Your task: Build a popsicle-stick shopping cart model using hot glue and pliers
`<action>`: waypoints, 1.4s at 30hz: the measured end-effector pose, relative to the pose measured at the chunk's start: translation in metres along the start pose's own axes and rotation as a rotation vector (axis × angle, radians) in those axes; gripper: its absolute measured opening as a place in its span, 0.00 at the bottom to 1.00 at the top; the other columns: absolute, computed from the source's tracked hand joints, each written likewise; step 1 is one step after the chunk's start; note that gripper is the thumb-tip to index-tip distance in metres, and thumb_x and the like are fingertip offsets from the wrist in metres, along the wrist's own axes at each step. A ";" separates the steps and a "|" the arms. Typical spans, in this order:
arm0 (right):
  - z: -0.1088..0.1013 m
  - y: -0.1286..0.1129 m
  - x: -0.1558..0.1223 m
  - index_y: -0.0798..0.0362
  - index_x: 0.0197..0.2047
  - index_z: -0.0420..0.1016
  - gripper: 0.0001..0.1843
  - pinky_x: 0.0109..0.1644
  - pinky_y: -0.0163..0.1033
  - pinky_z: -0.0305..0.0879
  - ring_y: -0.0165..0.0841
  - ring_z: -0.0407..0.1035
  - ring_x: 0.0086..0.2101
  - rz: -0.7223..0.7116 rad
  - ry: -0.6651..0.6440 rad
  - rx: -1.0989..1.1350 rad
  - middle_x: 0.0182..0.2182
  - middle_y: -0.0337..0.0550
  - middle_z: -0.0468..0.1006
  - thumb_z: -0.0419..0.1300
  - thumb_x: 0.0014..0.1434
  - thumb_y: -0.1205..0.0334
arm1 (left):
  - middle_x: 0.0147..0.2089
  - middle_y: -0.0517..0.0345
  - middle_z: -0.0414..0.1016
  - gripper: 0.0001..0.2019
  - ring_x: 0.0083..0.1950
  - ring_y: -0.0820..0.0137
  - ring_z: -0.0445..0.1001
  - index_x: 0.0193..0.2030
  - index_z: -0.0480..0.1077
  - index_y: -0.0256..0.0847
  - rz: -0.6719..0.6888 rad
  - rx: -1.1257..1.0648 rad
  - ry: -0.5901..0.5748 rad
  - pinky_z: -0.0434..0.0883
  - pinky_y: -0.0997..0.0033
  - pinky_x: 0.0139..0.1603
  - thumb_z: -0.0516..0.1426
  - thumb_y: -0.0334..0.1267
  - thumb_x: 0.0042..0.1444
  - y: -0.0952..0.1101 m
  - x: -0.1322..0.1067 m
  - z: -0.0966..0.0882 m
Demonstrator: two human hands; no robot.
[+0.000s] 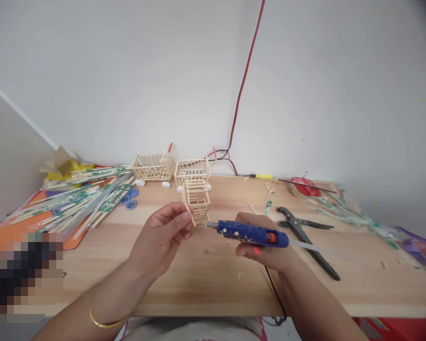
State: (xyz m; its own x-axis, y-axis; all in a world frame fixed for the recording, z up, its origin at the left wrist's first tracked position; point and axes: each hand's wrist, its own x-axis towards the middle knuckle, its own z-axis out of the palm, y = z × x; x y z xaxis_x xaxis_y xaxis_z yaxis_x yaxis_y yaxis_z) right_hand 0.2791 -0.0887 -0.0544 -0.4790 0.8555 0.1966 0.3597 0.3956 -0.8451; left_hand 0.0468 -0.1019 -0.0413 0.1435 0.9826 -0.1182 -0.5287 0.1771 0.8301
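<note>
Between the thumb and fingers of my left hand (166,234) is a small stick cart frame (199,206), held tilted above the table. My right hand (257,248) is wrapped round a blue glue gun (248,233) with a clear glue stick in its back end. The gun's nozzle points left at the lower edge of the frame; whether it touches cannot be made out. Behind the frame stand two more stick carts, a larger one (152,168) and a smaller one (192,171), both with white wheels.
Wrapped chopsticks (92,194) lie piled at left beside blue round caps (130,199). Black pliers (307,241) rest on the wooden table (199,284) at right, near a red round container (305,187) and empty wrappers (355,215). A red-black cable (239,94) runs down the wall.
</note>
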 end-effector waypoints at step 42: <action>-0.023 -0.004 0.003 0.52 0.26 0.68 0.12 0.25 0.33 0.56 0.27 0.61 0.22 0.167 0.184 -0.167 0.20 0.33 0.66 0.64 0.50 0.53 | 0.38 0.52 0.78 0.12 0.40 0.65 0.74 0.40 0.76 0.39 0.718 1.722 -0.245 0.67 0.67 0.41 0.51 0.37 0.61 0.054 0.046 -0.003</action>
State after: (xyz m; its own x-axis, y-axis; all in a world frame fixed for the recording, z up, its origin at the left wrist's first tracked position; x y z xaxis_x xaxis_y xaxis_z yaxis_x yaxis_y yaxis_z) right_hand 0.2950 -0.0801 -0.0390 -0.2548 0.9534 0.1617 0.5549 0.2811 -0.7830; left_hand 0.0223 -0.0470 -0.0038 0.4887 0.7779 0.3950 0.7500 -0.6059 0.2653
